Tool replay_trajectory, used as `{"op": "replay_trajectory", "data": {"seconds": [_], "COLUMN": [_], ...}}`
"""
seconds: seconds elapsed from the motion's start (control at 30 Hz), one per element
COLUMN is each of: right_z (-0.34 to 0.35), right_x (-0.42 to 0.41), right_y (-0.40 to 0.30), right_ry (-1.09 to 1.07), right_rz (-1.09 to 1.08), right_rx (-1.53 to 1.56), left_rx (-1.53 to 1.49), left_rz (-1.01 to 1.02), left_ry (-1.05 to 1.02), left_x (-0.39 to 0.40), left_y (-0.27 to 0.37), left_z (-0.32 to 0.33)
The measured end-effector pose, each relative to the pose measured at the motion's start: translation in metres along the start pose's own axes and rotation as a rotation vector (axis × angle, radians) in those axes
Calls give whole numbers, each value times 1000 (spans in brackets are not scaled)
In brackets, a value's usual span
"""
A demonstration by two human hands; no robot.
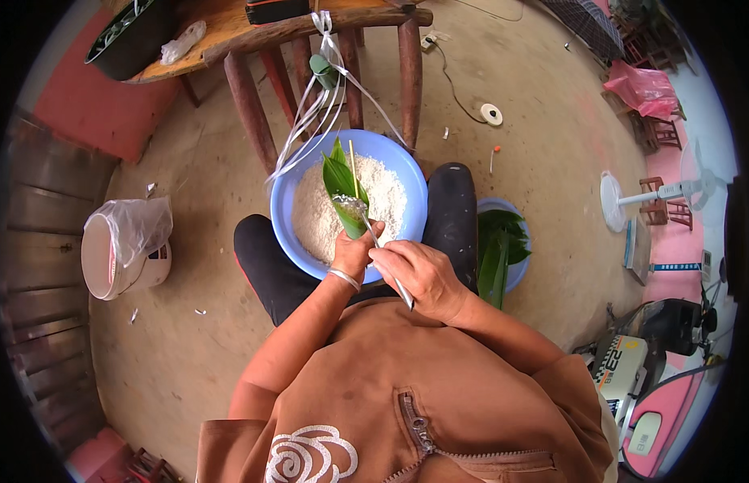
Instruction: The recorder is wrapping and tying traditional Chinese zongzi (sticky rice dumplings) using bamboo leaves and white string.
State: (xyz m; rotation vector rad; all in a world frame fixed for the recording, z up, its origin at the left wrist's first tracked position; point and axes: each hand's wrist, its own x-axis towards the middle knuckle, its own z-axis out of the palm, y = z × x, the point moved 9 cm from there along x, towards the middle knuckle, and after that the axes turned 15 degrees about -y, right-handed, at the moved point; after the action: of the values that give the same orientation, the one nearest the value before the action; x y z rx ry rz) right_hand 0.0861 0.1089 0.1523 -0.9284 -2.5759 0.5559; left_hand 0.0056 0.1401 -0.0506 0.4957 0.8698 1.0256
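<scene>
My left hand (350,255) grips the lower end of a green leaf (339,176) rolled into a cone, its pointed tip facing away from me. In my right hand (424,279) is a metal spoon (404,294), its bowl at the cone's mouth, where whitish grains show. A thin pale stick (354,163) stands up out of the leaf cone. Both hands are over the near side of a blue basin (418,208), which sits between my knees. White rice grains (311,208) cover much of its bottom.
White plastic strings (302,124) hang from a wooden chair (320,25), with a green leaf bundle (323,71) tied among them. Right of my knee, a second blue basin (524,275) holds long leaves (498,244). A white bucket (96,259) stands left; a fan (613,202) stands right.
</scene>
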Motion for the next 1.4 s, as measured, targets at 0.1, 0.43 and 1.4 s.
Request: {"op": "replay_trajectory", "data": {"seconds": [0.1, 0.43, 1.4], "right_z": [-16, 52, -23], "right_x": [-2, -3, -7], "right_y": [-1, 110, 42], "right_ry": [142, 11, 216], "right_rz": [-50, 377, 239], "right_rx": [8, 180, 374], "left_rx": [-44, -75, 258], "left_rz": [-31, 45, 8], "left_ry": [-35, -58, 29], "left_x": [-2, -26, 0], "left_y": [-1, 28, 0], "left_z": [-4, -45, -15]}}
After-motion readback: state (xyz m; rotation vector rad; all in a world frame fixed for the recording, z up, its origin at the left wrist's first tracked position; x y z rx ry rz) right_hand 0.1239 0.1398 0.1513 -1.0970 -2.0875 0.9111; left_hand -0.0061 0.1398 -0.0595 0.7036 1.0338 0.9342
